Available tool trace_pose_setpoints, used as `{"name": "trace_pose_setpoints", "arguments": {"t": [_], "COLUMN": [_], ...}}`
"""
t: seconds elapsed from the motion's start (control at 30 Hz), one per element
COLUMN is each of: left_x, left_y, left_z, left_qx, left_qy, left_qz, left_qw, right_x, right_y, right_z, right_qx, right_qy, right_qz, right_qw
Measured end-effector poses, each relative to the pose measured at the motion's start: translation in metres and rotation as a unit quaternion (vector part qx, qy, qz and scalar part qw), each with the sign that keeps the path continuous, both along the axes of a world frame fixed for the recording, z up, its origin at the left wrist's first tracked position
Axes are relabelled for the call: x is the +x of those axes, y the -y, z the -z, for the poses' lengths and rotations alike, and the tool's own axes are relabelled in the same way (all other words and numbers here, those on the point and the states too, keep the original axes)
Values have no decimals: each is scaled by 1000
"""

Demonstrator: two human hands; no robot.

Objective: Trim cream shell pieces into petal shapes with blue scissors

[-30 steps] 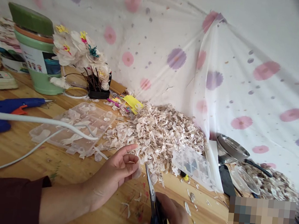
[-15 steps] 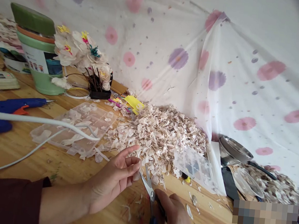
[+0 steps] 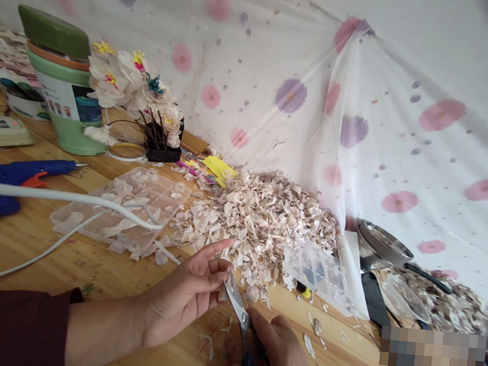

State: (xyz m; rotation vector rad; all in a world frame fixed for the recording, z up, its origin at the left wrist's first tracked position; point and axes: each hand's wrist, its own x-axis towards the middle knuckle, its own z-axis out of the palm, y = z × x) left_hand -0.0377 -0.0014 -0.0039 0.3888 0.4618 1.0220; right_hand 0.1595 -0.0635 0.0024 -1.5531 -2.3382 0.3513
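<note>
Pinching a thin pale piece btwn thumb & fingers of L hand, w/ tips pressed tight tog. and index stretched up & out. Gripping scissors in R hand, w/ fingers curled round the dark blue handles. Can't tell exactly which fingers go thru the loops. Pointing blades up & L, nearly closed, w/ tips right by the piece; can't make out if touching it. Held above the wooden surface, in front of a big pile of pale flakes.

Seen L of pile: clear compartmented tray w/ pale bits in it, crossed by white cable; farther L, blue glue gun. Behind those, green tumbler next to white flowers & black holder. At pile's back L edge, yellow paper. On pile's R, 2nd clear tray, then steel pan w/ black handle, nr more flakes. Hung behind all: white cloth w/ pink & purple flower print. Wearing dark maroon sleeve on L arm.
</note>
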Motion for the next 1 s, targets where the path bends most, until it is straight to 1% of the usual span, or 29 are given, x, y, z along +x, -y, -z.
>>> {"name": "trace_pose_setpoints", "arguments": {"t": [0.23, 0.6, 1.0], "left_x": [1, 0, 1], "left_y": [0, 0, -1], "left_z": [0, 0, -1], "left_qx": [4, 0, 8], "left_qy": [8, 10, 10], "left_qz": [-3, -9, -13], "left_qw": [1000, 1000, 1000], "right_x": [1, 4, 2], "right_y": [2, 0, 0], "right_z": [0, 9, 6], "right_qx": [-16, 15, 46], "right_qy": [-5, -6, 8], "right_qz": [3, -16, -17], "right_qw": [1000, 1000, 999]}}
